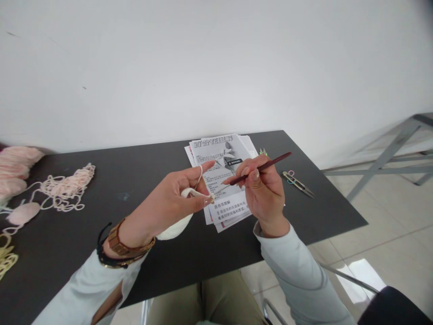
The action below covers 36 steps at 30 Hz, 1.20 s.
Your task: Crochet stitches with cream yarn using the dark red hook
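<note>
Fingers point(189, 174) of the left hand point(172, 194) are clamped on a small piece of white yarn work point(190, 192), pinched near the tips between thumb and fingers, while the index finger reaches forward with a strand point(200, 174) looped over it. Closed in a pen-like grip, the right hand point(265, 192) holds a slim hook point(275, 161) by its dark red handle; the thin metal shaft slants down and leftward to the pinched work, though whether the tip sits inside a loop is too small to tell. For this stitch, as it appears to be, an even tension matters most: the raised index finger should feed the strand smoothly, and the pinch should sit close to the loop being worked without flattening it. Turning the hook slightly as it draws yarn through would help avoid splitting the fibres; pulling too hard could tighten the loop. Under the left hand, a rounded white bundle point(176, 228), probably the yarn supply, rests on the dark table point(203, 259), and should unwind freely. Beyond the hands lie printed sheets point(233, 208), with metal snips point(299, 184) to the right, loose pink yarn point(69, 186) far left, and a pale wall point(169, 67) behind.
</note>
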Motion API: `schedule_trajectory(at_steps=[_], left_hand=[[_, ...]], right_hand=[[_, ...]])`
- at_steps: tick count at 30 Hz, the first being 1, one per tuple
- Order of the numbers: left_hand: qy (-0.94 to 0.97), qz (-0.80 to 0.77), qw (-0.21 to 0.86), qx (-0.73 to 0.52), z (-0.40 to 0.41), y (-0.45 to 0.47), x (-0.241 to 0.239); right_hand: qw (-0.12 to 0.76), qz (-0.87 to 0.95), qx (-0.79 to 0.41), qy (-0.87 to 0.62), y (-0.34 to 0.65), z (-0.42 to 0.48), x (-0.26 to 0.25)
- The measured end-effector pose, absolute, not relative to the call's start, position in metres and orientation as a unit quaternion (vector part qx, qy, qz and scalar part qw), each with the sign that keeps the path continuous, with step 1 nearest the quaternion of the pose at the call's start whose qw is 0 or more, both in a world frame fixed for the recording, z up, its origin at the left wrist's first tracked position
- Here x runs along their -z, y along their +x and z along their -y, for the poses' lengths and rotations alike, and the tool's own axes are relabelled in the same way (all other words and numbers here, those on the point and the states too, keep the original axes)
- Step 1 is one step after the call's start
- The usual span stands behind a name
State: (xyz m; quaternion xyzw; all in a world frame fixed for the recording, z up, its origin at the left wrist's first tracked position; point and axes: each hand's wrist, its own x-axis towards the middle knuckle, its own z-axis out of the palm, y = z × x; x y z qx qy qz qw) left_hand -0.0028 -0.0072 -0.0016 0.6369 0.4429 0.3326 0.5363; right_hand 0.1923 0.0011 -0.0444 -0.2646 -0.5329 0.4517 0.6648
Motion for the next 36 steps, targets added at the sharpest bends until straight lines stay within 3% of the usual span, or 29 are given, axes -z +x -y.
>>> schedule_trajectory(at_steps=[14, 36], left_hand=[[0.587, -0.472, 0.547, -0.365, 0.008, 0.006, -0.006], [0.609, -0.447, 0.566, -0.33, 0.009, 0.0, -0.004]], right_hand=[[0.672, 0.549, -0.398, -0.299, 0.188, 0.003, 0.047], [0.663, 0.427, -0.558, -0.258, 0.182, -0.002, 0.044]])
